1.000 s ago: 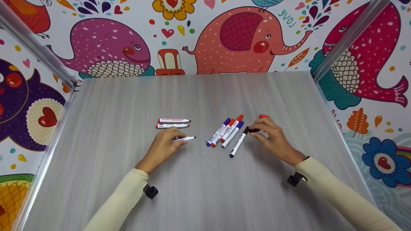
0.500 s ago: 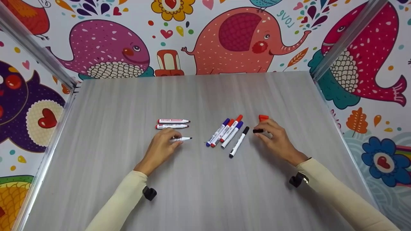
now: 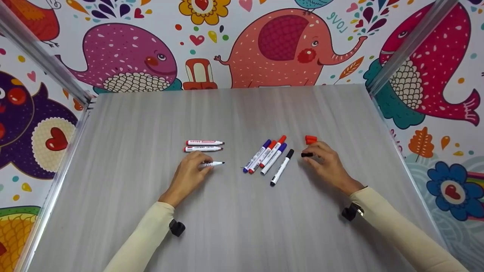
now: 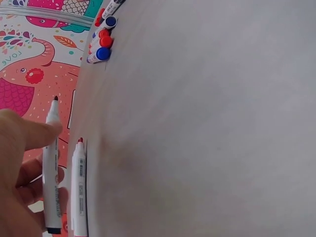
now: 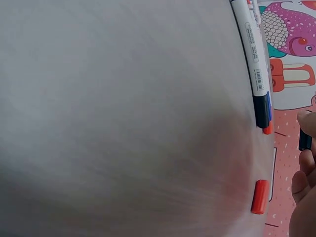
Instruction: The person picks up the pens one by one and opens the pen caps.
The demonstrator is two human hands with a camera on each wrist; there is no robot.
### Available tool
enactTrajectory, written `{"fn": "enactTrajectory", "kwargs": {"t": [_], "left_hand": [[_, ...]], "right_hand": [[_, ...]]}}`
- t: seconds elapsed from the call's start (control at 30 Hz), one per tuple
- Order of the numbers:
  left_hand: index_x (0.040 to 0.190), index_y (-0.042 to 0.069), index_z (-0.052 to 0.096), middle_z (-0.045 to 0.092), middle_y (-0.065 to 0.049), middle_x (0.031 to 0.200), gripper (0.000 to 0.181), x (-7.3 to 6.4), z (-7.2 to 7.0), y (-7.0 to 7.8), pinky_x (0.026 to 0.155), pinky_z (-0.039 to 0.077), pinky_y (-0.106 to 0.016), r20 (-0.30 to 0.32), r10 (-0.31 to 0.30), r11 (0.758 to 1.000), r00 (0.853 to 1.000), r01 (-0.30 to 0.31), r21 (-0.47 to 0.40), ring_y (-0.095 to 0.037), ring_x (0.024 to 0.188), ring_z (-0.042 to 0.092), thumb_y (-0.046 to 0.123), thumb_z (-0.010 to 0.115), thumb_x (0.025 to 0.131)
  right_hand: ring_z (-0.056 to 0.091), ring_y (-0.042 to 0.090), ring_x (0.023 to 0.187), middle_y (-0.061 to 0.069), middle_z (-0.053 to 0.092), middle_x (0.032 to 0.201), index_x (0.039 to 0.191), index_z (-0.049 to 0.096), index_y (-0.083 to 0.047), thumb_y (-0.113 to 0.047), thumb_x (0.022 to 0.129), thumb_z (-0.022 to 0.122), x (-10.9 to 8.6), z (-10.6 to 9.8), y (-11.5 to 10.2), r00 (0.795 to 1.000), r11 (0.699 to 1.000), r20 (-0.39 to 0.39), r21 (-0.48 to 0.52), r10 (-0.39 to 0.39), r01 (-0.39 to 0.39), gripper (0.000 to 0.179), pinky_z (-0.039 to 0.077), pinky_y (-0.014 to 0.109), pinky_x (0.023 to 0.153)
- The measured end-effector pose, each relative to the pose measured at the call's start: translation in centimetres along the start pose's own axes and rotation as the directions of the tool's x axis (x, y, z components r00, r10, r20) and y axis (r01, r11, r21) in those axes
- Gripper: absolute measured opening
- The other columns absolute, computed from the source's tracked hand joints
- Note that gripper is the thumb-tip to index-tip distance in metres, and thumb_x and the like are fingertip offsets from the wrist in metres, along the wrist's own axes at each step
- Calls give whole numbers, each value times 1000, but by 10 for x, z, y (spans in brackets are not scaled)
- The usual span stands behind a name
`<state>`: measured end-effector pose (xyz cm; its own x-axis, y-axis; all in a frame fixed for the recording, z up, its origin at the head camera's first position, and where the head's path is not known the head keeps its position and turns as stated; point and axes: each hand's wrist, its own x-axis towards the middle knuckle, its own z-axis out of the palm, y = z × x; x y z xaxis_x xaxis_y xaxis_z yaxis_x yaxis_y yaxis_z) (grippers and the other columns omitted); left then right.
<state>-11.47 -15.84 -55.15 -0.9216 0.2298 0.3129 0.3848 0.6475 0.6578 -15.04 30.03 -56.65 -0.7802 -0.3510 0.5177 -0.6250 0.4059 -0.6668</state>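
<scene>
My left hand (image 3: 189, 172) pinches an uncapped black marker (image 4: 51, 173), its dark tip pointing away from the palm. Just beyond that hand, two uncapped red markers (image 3: 204, 149) lie side by side on the table, also seen in the left wrist view as a white marker barrel (image 4: 79, 187) with a red tip. Between thumb and fingers my right hand (image 3: 328, 166) holds a small black marker cap (image 3: 307, 155). Red cap pieces (image 3: 311, 139) lie just past its fingers. A capped black marker (image 3: 281, 168) rests to the left of this hand.
Left of the capped black marker, several capped blue and red markers (image 3: 264, 156) lie slanted in a row on the grey table (image 3: 242, 226). Cartoon-printed walls (image 3: 280, 49) stand along the table's back and sides.
My right hand has drawn right with the black cap, away from the capped black marker, uncovering more of the red cap pieces. My left hand has shifted slightly left with its marker.
</scene>
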Motion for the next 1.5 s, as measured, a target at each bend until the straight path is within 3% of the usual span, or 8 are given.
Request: {"fn": "enactTrajectory", "kwargs": {"t": [0.33, 0.63, 0.8, 1.03, 1.2, 1.5], "left_hand": [[102, 4, 80, 74, -8, 103, 20, -1, 4, -5, 92, 57, -47, -27, 27, 1000, 999, -27, 14, -27, 102, 70, -4, 90, 86], [103, 4, 79, 74, -8, 102, 19, -3, 5, -8, 90, 57, -47, -18, 28, 999, 999, -28, 20, -26, 100, 69, -1, 90, 88], [102, 4, 79, 75, -8, 101, 19, -3, 7, -10, 90, 56, -48, -23, 33, 999, 999, -33, 19, -28, 99, 69, -1, 90, 88], [99, 4, 79, 74, -7, 98, 20, -3, 10, -14, 86, 56, -48, -72, 79, 996, 994, -76, 42, -27, 95, 69, -3, 91, 85], [98, 4, 79, 72, -6, 95, 22, -5, 15, -20, 83, 53, -51, -107, 95, 995, 990, -90, 45, -25, 92, 67, -4, 92, 82], [98, 4, 80, 72, -7, 96, 19, -8, 19, -21, 83, 47, -57, -128, 67, 996, 990, -58, 71, -29, 96, 67, -2, 91, 84]], "right_hand": [[65, 31, 97, 18, 72, 106, 108, 80, 3, 21, 83, 84, -3, 0, 7, 999, 1000, -28, 6, -28, 28, 31, 51, 21, 88], [64, 36, 96, 20, 72, 102, 105, 79, 5, 25, 77, 86, -5, 4, 15, 998, 999, -49, -15, -30, 29, 35, 50, 18, 90], [65, 34, 98, 18, 73, 103, 106, 79, 4, 23, 79, 86, -6, 3, 14, 999, 1000, -43, -18, -14, 13, 33, 48, 15, 92], [65, 34, 98, 15, 73, 105, 107, 80, 2, 20, 81, 86, -6, 1, 16, 999, 1000, -44, -25, -17, 15, 32, 48, 15, 92], [66, 33, 100, 16, 73, 108, 109, 79, 3, 18, 85, 84, -9, -1, 21, 999, 999, -37, -39, 12, -13, 28, 46, 14, 96], [64, 28, 104, 16, 72, 111, 109, 79, 5, 16, 87, 84, -12, -2, 31, 994, 991, -40, -82, 103, -106, 25, 43, 13, 95]]}}
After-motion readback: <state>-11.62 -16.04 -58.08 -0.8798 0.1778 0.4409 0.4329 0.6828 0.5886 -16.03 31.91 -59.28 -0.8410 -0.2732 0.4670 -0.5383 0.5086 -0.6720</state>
